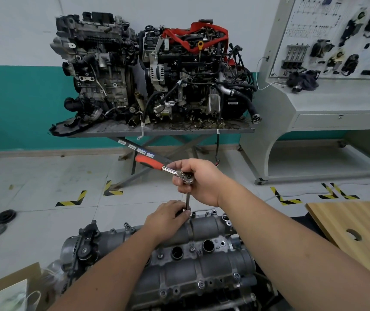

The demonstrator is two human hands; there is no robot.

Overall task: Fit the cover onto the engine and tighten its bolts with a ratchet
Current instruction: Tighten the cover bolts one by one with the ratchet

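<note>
1. The left hand (167,217) pinched the foot of the extension bar (188,201) at the cover's (204,254) far edge; its fingertips hid the bolt.
2. The ratchet (168,169) stood upright on that bar, its red handle pointing up-left.
3. The right hand (199,181) wrapped its fingers around the ratchet head.
4. Open floor (44,182) lay beyond the engine.

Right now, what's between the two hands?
In the head view, only the ratchet's slim extension bar spans the gap, running down from the right hand on the ratchet head to the left hand at the engine cover.
</note>
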